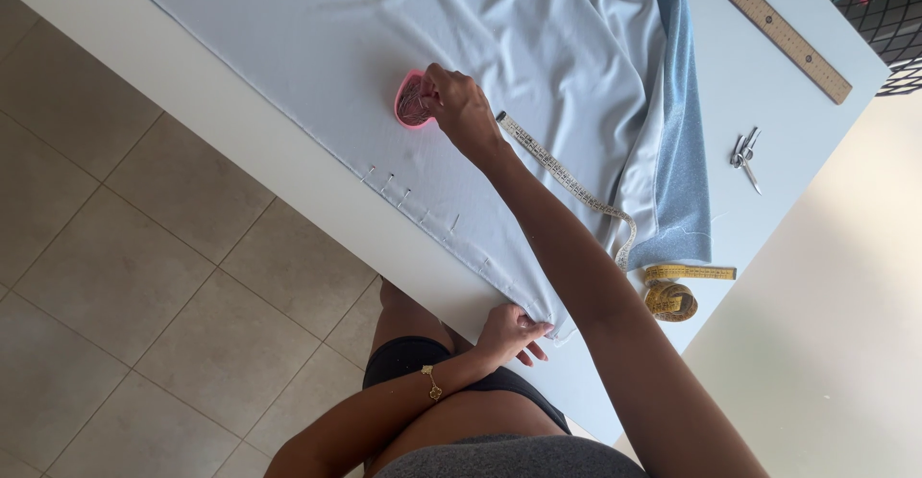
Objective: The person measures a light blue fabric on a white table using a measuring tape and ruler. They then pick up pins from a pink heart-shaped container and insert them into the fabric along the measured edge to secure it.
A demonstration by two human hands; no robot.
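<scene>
A pale blue fabric (317, 46) lies spread over a white table (768, 103). My right hand (459, 103) reaches out over the cloth, its fingers in a small pink heart-shaped pin container (410, 101). Whether it holds a pin I cannot tell. My left hand (509, 332) pinches the fabric's corner at the table's near edge. Several pins (408, 199) stick along the hem between the two hands.
A yellow measuring tape (669, 295) trails from under my right arm to a coil by the cloth's edge. Small metal snips (743, 156) and a long wooden ruler (773, 28) lie on the bare tabletop. A black mesh basket (879, 7) stands beyond. Tiled floor lies at the left.
</scene>
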